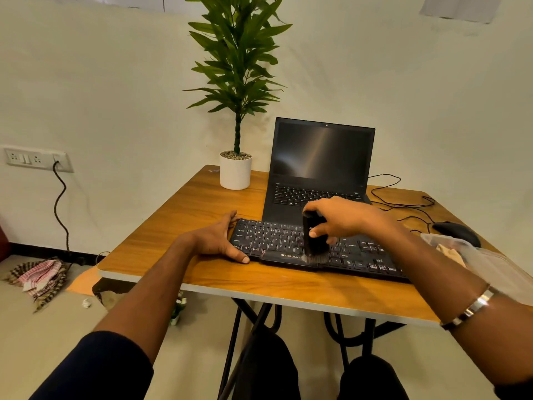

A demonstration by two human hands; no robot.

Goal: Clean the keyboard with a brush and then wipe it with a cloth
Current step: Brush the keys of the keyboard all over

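- Head view: pale wall behind, wood-top table [202,215] on black folding legs, seen from above and in front.
- Keyboard [277,241] (black, "ZEBRONICS" on its front lip) lies across the near middle of the table, running from centre to right, just in front of the laptop.
- Left hand [215,239] rests on the table at the keyboard's left end: fingers straight along the far corner, thumb against the near edge. Bracing, not curled round it.
- Right hand [340,217] is clamped on the brush [313,238], fingers wrapped over the dark handle, thumb across the front.
- Brush stands roughly upright, bristles down, touching the keyboard's front lip just right of the logo. Bristle area is blurred.
- Right forearm crosses over the keyboard's right half; metal bangle [473,308] on that wrist.
- Laptop [320,168] sits open behind the keyboard, screen dark.
- Potted plant [236,171] in a white pot at the far left of the table, beside the laptop.
- Mouse [455,230] at the right edge, thin black cables looping behind it.
- Clear plastic container [473,255] near the right edge, beside the forearm, with something beige inside (cloth? can't tell).
- Wall socket [37,158] at left, with a black cord hanging to the floor.
- Checked rag [40,277] heaped on the floor below it.
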